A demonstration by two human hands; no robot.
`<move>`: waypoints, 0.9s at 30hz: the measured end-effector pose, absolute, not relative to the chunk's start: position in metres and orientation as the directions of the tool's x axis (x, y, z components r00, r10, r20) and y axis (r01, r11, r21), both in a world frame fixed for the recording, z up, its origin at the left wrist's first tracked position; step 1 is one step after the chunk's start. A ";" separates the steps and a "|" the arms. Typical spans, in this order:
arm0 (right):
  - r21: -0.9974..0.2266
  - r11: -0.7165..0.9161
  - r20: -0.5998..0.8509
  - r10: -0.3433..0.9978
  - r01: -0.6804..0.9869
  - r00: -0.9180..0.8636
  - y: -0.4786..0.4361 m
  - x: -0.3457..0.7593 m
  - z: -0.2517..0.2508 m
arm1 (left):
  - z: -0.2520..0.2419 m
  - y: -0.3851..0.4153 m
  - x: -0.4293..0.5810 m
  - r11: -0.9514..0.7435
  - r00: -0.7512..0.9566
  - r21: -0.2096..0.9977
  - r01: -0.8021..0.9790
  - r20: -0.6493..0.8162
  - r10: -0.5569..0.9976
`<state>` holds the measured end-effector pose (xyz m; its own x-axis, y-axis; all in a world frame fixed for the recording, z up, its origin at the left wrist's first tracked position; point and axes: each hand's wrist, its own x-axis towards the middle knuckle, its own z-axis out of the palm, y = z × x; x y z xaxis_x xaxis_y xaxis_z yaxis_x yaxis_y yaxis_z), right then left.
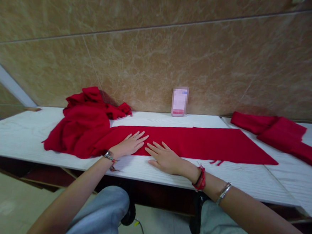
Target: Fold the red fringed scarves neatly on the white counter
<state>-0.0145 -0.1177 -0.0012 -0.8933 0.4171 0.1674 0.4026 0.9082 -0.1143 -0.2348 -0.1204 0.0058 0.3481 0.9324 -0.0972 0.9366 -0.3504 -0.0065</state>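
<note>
A long red cloth (207, 143) is laid out flat along the white table, with a slanted end at the right and a few loose threads at its front edge. Toward the left it runs into a bunched red heap (77, 129). My left hand (129, 143) rests on the flat strip beside the heap, fingers stretched out, a ring on one finger. Just to its right my right hand (165, 157) lies with fingers spread over the cloth's front edge, the palm partly over the table. Neither hand grips anything.
The white table (152, 170) runs along a brown marbled wall (148, 70). A phone (180, 101) leans upright against that wall. Another red cloth strip (280, 134) lies folded at the right. My knees are below the table's front edge, with a cable (141, 228) on the floor.
</note>
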 end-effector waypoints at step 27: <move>0.076 0.907 0.377 0.357 0.413 -0.854 -0.116 -0.060 0.003 | 0.034 -0.174 -0.220 -0.092 0.136 -0.382 0.919 0.090 0.987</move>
